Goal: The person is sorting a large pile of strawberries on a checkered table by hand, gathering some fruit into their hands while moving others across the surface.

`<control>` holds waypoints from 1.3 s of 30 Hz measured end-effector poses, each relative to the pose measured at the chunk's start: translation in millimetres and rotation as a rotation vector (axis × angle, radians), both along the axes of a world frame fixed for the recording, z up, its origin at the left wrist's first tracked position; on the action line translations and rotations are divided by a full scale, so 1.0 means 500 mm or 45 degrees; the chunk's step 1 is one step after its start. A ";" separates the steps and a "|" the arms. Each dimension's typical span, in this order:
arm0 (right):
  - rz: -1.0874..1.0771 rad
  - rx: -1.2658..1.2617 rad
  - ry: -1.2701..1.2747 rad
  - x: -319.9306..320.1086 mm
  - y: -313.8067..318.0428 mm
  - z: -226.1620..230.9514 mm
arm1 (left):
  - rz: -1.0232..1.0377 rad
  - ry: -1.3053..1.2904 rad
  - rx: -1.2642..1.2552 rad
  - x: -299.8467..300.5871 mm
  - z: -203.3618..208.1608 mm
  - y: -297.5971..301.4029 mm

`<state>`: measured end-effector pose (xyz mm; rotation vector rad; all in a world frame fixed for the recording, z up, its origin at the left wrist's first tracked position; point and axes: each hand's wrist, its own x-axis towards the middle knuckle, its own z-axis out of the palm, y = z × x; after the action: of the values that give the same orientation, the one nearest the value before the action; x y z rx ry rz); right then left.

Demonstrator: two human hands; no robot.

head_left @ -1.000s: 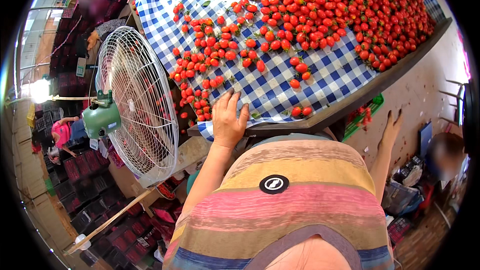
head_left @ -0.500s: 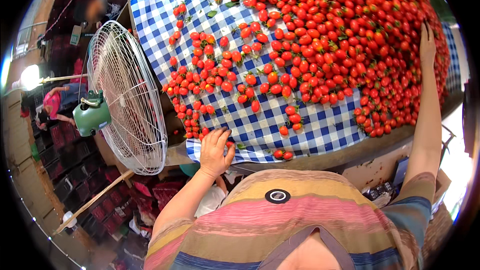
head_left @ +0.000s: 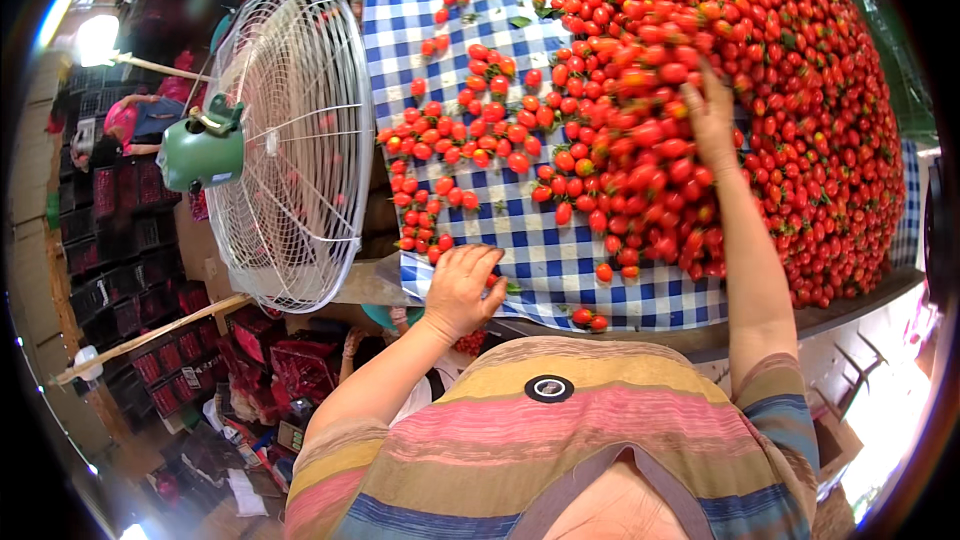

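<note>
Small oval red tomatoes (head_left: 820, 140), many with green stems, lie in a large heap on a blue-and-white checked cloth (head_left: 560, 285). My right hand (head_left: 712, 125) is in the heap with its fingers stretched out, pressing against the tomatoes on its left. Those tomatoes (head_left: 650, 155) are blurred by motion. At the cloth's near left edge rests my left hand (head_left: 465, 290), fingers loosely bent and thumb apart. A bit of red shows between thumb and fingers; whether it is held I cannot tell. A looser group of tomatoes (head_left: 480, 130) lies beyond this hand.
A large fan (head_left: 290, 140) with a white wire cage and green motor stands close at the left of the table. Behind it are stacked dark crates (head_left: 130, 190) and a person in pink (head_left: 125, 125). A bright lamp (head_left: 97, 40) hangs at far left.
My right hand has swept left from the heap's right side, pushing a mass of tomatoes across the cloth. My left hand stays at the near edge, its fingers more bent. The whole view has shifted slightly.
</note>
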<state>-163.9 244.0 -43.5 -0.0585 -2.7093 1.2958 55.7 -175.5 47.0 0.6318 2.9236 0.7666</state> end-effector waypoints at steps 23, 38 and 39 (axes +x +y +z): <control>-0.127 0.746 0.077 0.374 -0.069 0.028 | -0.559 0.404 -0.102 -0.342 -0.097 0.217; 0.167 0.775 0.055 0.337 -0.186 0.066 | -0.096 0.143 -0.316 -0.197 -0.109 0.052; 0.285 0.828 -0.007 0.342 -0.217 0.088 | -0.199 0.141 -0.337 -0.182 -0.110 0.045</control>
<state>7.1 135.7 0.5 0.3144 -3.0579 0.3902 -35.1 -152.9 -8.0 0.8860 2.9528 0.3313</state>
